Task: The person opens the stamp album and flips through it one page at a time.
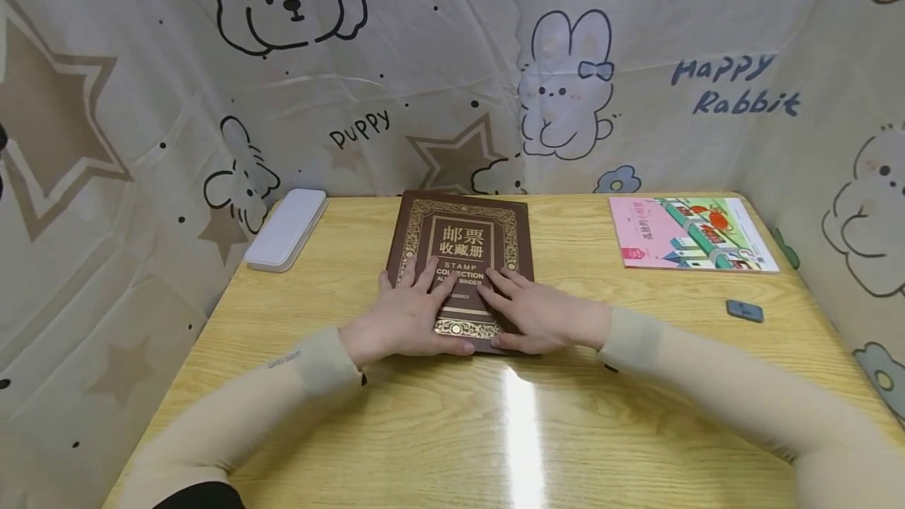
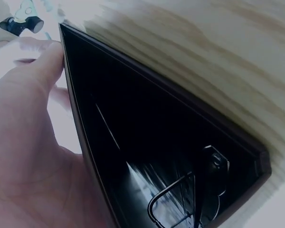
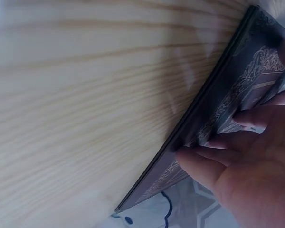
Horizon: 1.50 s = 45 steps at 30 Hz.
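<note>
A dark brown stamp album (image 1: 463, 214) with gold lettering and an ornate gold border lies closed on the table. Spread across the lower left of its cover is my left hand (image 1: 403, 319), fingers extended. My right hand (image 1: 547, 316) rests on the lower right of the cover, its fingers also fairly straight. From the left wrist, the black inside of the album (image 2: 133, 114) shows through its end, with a metal ring (image 2: 168, 199) near the spine. The right wrist view shows the album's patterned cover (image 3: 213, 111) under the fingertips.
At the back left lies a white case (image 1: 288, 228). A pink and green picture book (image 1: 693, 234) lies at the back right, with a small dark blue-grey object (image 1: 745, 310) in front of it. Printed curtains (image 1: 424, 61) enclose the wooden table (image 1: 438, 430).
</note>
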Each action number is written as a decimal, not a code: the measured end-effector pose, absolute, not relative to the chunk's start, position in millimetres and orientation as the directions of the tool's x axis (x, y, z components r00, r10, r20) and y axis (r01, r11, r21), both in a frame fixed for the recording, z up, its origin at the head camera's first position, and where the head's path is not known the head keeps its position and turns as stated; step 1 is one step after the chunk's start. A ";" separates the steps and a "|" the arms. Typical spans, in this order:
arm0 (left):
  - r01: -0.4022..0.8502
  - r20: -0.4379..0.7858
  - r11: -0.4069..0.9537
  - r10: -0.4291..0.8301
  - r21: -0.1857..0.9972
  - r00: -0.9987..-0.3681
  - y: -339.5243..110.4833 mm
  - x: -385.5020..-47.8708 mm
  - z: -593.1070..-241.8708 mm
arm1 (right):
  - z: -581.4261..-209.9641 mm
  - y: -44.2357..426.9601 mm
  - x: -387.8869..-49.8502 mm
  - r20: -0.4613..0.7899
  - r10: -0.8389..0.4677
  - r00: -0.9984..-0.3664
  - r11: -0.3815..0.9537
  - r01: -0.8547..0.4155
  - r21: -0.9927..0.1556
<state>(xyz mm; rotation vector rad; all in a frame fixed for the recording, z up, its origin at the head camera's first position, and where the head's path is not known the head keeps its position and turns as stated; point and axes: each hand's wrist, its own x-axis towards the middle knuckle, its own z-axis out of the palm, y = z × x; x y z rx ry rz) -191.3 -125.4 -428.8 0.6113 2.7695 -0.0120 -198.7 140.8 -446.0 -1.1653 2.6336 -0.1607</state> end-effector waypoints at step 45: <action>0.618 -0.222 0.783 0.616 0.069 -0.756 -59.9 -172.2 -428.6 | -426.3 268.1 -192.9 -0.008 -0.389 -0.921 0.800 -0.334 -0.498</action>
